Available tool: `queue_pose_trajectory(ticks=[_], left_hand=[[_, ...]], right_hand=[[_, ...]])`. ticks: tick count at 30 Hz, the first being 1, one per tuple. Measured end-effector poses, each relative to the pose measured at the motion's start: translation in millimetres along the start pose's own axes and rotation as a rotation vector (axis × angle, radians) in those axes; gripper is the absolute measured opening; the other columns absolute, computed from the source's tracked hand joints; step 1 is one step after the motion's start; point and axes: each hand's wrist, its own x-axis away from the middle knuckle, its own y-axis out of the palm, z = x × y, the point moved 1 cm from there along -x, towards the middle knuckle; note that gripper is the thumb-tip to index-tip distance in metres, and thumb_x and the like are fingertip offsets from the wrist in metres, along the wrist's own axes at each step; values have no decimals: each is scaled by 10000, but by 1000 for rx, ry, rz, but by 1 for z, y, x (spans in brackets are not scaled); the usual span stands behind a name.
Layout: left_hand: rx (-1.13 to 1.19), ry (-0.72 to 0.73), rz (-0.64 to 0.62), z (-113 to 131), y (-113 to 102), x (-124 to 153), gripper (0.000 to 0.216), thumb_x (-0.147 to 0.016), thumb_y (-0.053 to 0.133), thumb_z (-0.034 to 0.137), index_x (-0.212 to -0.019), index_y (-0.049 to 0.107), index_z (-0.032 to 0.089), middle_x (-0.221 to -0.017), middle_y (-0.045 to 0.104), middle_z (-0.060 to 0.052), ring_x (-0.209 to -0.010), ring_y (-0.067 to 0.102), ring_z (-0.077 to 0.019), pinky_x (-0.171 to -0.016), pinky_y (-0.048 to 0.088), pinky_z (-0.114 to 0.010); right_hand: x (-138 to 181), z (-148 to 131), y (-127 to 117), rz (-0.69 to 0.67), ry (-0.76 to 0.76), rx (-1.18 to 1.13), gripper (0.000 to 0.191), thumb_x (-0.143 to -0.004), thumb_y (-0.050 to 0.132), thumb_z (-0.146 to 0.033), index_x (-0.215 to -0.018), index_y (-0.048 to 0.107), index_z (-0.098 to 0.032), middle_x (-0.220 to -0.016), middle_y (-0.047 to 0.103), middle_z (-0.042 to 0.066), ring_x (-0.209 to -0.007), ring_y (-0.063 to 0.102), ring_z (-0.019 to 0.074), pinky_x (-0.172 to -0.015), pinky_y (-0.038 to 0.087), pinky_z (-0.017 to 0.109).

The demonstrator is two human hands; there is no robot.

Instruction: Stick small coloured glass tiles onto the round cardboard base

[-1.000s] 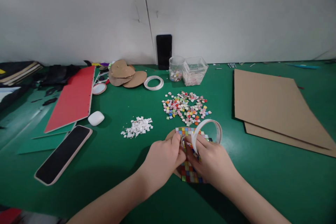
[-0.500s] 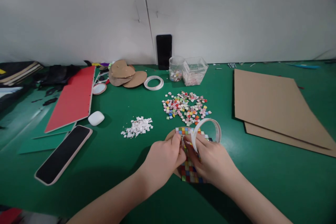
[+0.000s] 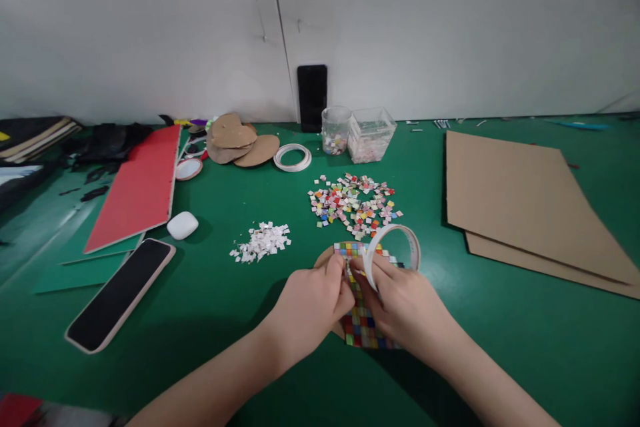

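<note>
Both of my hands are over a cardboard piece (image 3: pixel 324 257) partly covered with rows of small coloured mosaic tiles (image 3: pixel 367 332). My left hand (image 3: pixel 317 300) is closed, thumb and fingers pinched together above the tiles; what sits between the fingertips is too small to make out. Close against it, my right hand (image 3: pixel 400 300) is closed too, with a roll of white tape (image 3: pixel 417 250) standing upright at its fingers. The fingertips of the two hands nearly meet, and they hide part of the tiled surface.
Loose coloured tiles (image 3: pixel 350 203) and white paper scraps (image 3: pixel 263 242) lie beyond my hands. Behind them stand a clear cup (image 3: pixel 336 130), a clear box (image 3: pixel 371 137) and an upright phone (image 3: pixel 313 99). Cardboard sheets (image 3: pixel 525 200) lie right; a red board (image 3: pixel 137 193) and another phone (image 3: pixel 120 293) left.
Almost nothing differs. The tape roll and my right hand have shifted very slightly; my left hand keeps its pinch in the same place.
</note>
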Motion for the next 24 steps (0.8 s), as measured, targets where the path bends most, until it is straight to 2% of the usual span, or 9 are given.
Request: queue_pose_trajectory(ticks=[8,12,18,24], left_hand=[[40,6,-21,-2,0,0,298,-848,292,212,-1088,433,107,-817,669,-93,-660,646,-252,-552,469,-335],[63,29,-5,-3,1,1,307,-876,236,231,-1092,419,113,-791,665,-84,-647,643,-248,-541,461,-334],[114,54,43,-4,2,3,294,-905,208,304,-1065,405,154,-811,651,-67,-650,639,-235,-538,435,-313],[294,-1,71,-4,4,2,313,-925,163,352,-990,426,195,-831,622,-47,-622,614,-189,-509,396,-268]], right_hand=[[3,2,4,22,-65,72,223,-799,361,-64,-900,554,-108,-791,630,83,-490,557,137,-376,353,235],[1,0,2,36,-44,45,181,-825,380,-110,-882,551,-116,-764,621,65,-480,547,131,-375,337,229],[-1,-2,-3,80,21,-25,170,-812,367,-142,-745,523,-159,-696,601,50,-496,556,130,-400,362,219],[1,-5,-5,85,30,-69,145,-801,379,-165,-823,523,-155,-718,597,51,-507,552,152,-417,388,245]])
